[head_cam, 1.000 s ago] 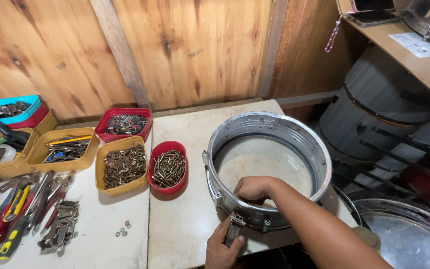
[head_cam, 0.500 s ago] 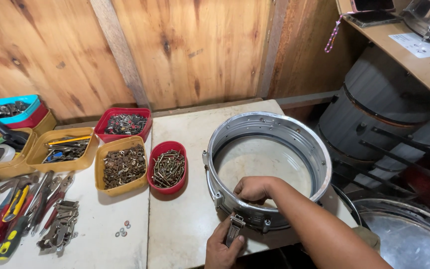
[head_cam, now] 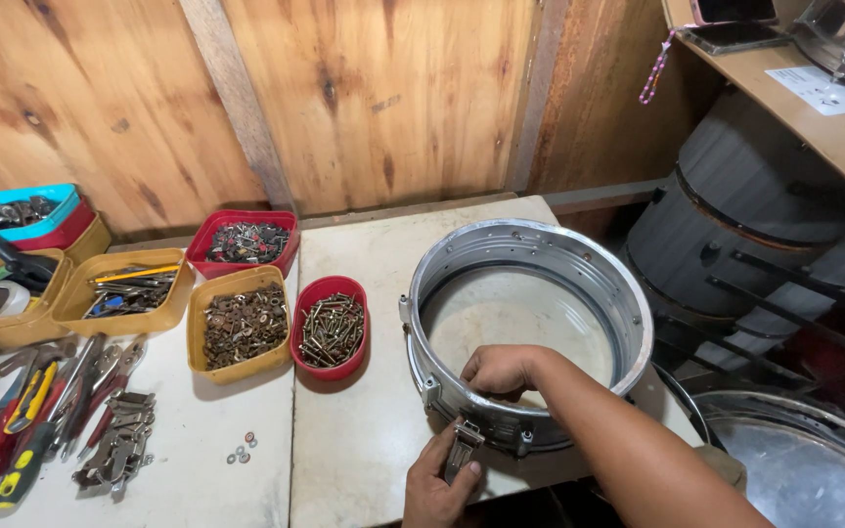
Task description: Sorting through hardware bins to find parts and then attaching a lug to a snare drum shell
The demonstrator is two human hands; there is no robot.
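Observation:
A round metal drum shell (head_cam: 579,259) lies flat on the white table (head_cam: 364,440). My right hand (head_cam: 503,372) reaches over its near rim, fingers curled inside against the wall. My left hand (head_cam: 439,486) is below the shell's outer side and pinches a small metal lug bracket (head_cam: 463,446) held against the shell's near wall. A few other lugs stick out along the shell's left side.
A red bowl of screws (head_cam: 331,328) and a yellow tub of rusty parts (head_cam: 243,323) stand left of the shell, with more trays behind. Pliers and screwdrivers (head_cam: 22,416) lie at far left, washers (head_cam: 240,450) nearby. Dark drums (head_cam: 735,225) and a metal hoop (head_cam: 814,460) sit right.

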